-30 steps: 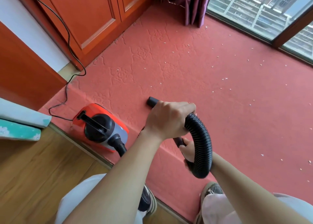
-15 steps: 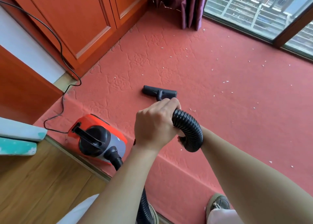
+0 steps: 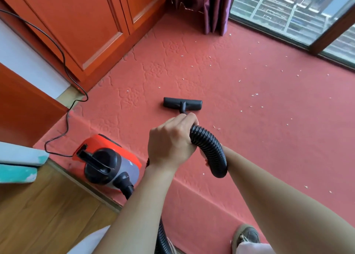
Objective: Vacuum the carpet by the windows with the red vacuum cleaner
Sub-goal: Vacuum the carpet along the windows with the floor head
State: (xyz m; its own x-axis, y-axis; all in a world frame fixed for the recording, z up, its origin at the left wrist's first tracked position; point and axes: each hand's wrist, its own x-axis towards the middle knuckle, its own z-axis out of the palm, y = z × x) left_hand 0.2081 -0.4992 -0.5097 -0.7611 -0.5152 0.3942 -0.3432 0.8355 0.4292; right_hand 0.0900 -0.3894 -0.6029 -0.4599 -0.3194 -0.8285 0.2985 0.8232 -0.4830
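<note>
Carpet red, flecked white, windows beyond, cabinets left

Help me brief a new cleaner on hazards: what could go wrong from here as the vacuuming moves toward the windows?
1. The power cord trails loosely over the carpeted step to the red vacuum cleaner; a foot could snag it.
2. The left hand grips the hose; a hard pull may jam the cleaner against that step or tip it.
3. Scraps lie near the curtain; the floor head could suck in its hem.
</note>
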